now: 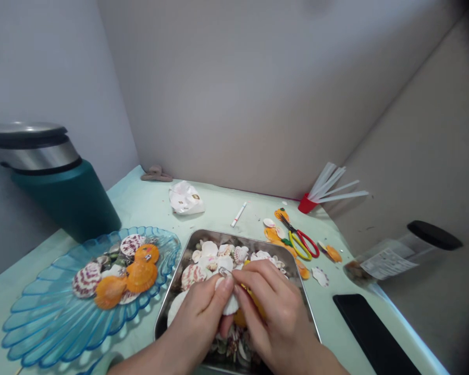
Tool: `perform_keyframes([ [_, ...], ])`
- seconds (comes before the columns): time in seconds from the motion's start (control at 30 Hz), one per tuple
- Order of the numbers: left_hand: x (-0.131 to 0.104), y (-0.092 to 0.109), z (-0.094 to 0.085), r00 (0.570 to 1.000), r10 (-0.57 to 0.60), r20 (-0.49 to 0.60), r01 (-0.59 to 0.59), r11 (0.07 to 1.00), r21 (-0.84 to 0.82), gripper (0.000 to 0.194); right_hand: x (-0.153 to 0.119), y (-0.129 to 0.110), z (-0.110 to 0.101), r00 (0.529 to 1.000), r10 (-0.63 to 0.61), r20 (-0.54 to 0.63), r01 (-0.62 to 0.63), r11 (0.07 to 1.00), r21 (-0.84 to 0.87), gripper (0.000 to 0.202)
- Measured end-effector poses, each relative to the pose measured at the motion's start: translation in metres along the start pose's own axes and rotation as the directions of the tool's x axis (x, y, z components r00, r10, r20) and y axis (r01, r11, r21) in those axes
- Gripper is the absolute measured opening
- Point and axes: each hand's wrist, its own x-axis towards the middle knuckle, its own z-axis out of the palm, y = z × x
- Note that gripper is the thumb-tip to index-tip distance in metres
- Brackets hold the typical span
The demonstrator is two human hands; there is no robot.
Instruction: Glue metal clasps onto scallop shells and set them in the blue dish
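Over the metal tray (305, 307), my two hands meet close together. A white seashell (230, 306) sits between the thumb and fingers of my left hand (199, 307), which is closed on it. My right hand (273, 302) is closed in a pinch against the shell's upper edge. At its fingertips is a small silver metal piece (224, 271), like a clasp or ring; its exact form is too small to tell. Below and behind my hands the tray holds many loose seashells (209, 249), white, striped and orange, partly hidden by my fingers.
A blue shell-shaped dish (42, 323) with orange and striped shells stands left, before a green bottle (66, 198). Right of the tray lie scissors (299, 242), orange shells (273, 234) and a black case (371, 333). Farther off are a red cup (307, 204) of white sticks and a clear jar (391, 260).
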Motion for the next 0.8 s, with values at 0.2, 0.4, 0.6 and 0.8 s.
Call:
perform_keyframes([
  [0.2,-0.001,-0.001,-0.001,1.000,0.009,-0.007,-0.009,0.999,-0.038,0.056,0.000,0.005,-0.007,0.988,0.151,0.040,-0.156,0.974,0.163,0.016],
  [0.4,-0.001,0.000,0.000,1.000,0.014,-0.018,-0.015,0.998,-0.057,0.057,0.005,0.004,-0.014,0.976,0.194,0.095,-0.211,0.950,0.232,0.013],
  [0.6,-0.001,-0.004,0.002,1.000,-0.008,0.011,0.009,0.998,-0.067,0.050,0.005,0.005,-0.014,0.936,0.315,0.157,-0.350,0.883,0.313,0.012],
  [0.8,-0.001,-0.001,0.002,0.998,0.009,0.066,-0.001,0.993,-0.120,0.054,0.007,0.006,-0.015,0.854,0.445,0.269,-0.520,0.728,0.446,0.011],
])
